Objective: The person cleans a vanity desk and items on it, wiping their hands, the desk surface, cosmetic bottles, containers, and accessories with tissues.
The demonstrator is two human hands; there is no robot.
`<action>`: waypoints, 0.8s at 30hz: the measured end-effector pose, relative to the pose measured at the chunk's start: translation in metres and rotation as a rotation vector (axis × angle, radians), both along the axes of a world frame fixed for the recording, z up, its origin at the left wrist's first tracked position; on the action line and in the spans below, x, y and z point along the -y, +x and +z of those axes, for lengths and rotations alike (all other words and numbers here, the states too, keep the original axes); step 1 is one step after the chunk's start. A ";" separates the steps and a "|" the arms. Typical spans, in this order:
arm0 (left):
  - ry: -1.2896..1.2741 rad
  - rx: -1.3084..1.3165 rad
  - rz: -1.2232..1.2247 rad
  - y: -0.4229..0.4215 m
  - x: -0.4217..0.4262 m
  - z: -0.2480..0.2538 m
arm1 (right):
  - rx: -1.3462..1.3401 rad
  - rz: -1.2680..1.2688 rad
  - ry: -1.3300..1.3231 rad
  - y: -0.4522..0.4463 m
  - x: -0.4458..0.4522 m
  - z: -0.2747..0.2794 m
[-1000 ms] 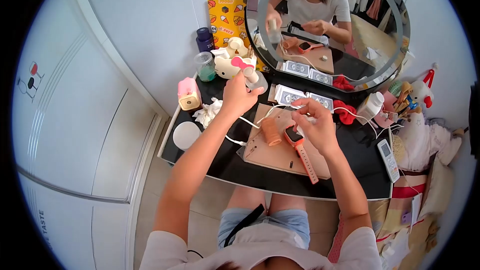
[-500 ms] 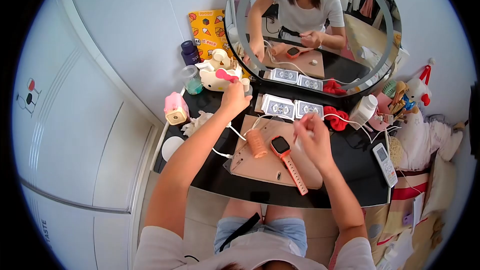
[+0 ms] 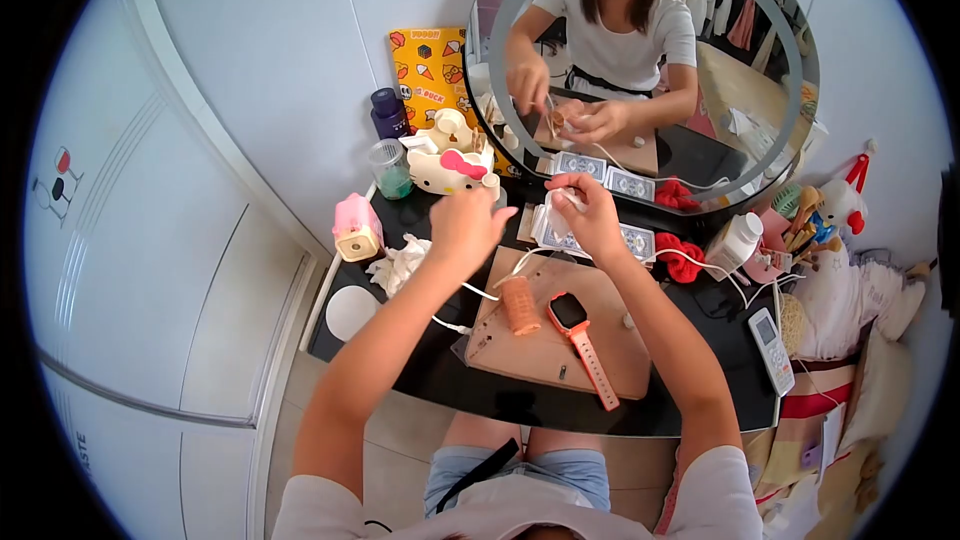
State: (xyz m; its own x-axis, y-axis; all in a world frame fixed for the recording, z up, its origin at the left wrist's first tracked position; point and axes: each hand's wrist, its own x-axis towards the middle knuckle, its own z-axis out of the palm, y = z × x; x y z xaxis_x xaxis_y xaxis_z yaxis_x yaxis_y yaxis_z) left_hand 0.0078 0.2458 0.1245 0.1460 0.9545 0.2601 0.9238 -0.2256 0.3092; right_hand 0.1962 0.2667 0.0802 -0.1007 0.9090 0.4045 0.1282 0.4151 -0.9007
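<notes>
My left hand (image 3: 468,230) is closed, back of the hand toward me, just in front of the white cat-shaped holder (image 3: 445,172) with a pink bow. Its fingertips are hidden, but the mirror shows a thin pale tool below them, too small to name. My right hand (image 3: 590,223) pinches a small white thing (image 3: 568,208), like tissue or thin plastic, above the blue-patterned playing cards (image 3: 637,239). Below the hands, an orange watch (image 3: 571,312) and a ridged orange-brown cylinder (image 3: 519,306) lie on a tan board (image 3: 500,353).
A round mirror (image 3: 810,70) stands at the back. Crumpled tissue (image 3: 402,265), a pink box (image 3: 357,228) and a cup (image 3: 391,170) are at the left. A red scrunchie (image 3: 680,257), a white bottle (image 3: 736,240), a remote control (image 3: 770,351) and a white cable (image 3: 725,278) lie right.
My left hand has drawn back from the cat-shaped holder toward me. My right hand has moved up and left with the white thing, close to the left hand. The view has shifted slightly.
</notes>
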 end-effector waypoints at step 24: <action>0.226 0.744 -0.260 -0.007 0.017 -0.004 | 0.075 0.295 0.193 -0.093 -0.057 -0.092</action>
State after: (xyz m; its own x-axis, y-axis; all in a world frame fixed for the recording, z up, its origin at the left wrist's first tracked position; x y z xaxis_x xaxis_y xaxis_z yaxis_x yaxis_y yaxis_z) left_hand 0.0012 0.2286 0.1200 0.0690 0.8267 0.5584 0.4045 -0.5349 0.7418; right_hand 0.1036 0.3241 -0.0115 -0.3833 0.7439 0.5474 0.0401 0.6055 -0.7948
